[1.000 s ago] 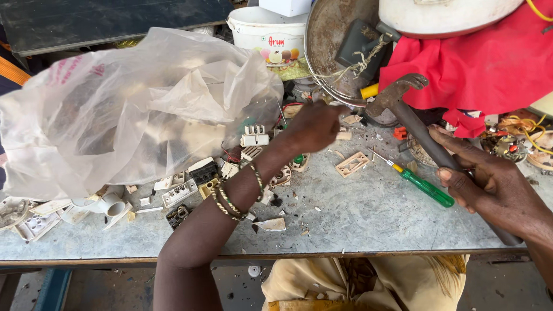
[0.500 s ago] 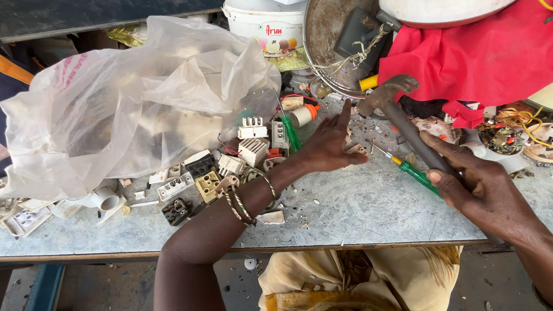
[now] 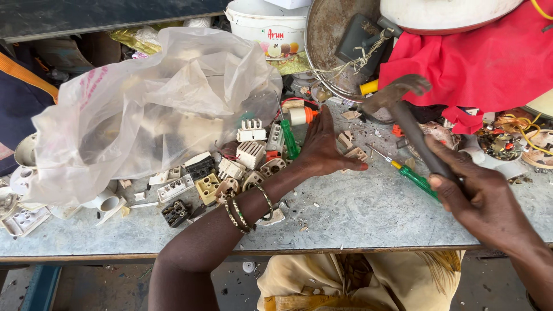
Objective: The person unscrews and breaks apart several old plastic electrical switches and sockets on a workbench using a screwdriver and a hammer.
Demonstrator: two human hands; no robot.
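- The left hand [image 3: 322,152] is laid flat on the grey desk [image 3: 368,213]. Its fingers [image 3: 326,118] are spread out, and nothing is held in them.
- A small beige broken piece [image 3: 356,154] is seen just beside that hand, at about 3 o'clock from it. It looks to be touched by a fingertip, but that cannot be told for sure.
- The right hand [image 3: 489,201] is closed around the handle of an old hammer [image 3: 412,135]. The fingers are wrapped tight around it.
- The hammer's rusty head is held up above the desk, at about 1 o'clock from the left hand.
- A green screwdriver [image 3: 417,179] is lying on the desk between the two hands, close under the hammer handle.
- A pile of broken plug and switch parts [image 3: 230,170] is found at 9 o'clock from the left hand. A big clear plastic bag [image 3: 150,109] is lying at 10 o'clock.
- A red cloth [image 3: 484,52] is seen at 2 o'clock, at the back of the desk.
- The step in hand seems to be this: a small piece is being set in place while the hammer is kept ready.
- For a hit to be safe, the spread fingers would need to be pulled clear of the piece, and the hammer head would need to be lined up right over it.
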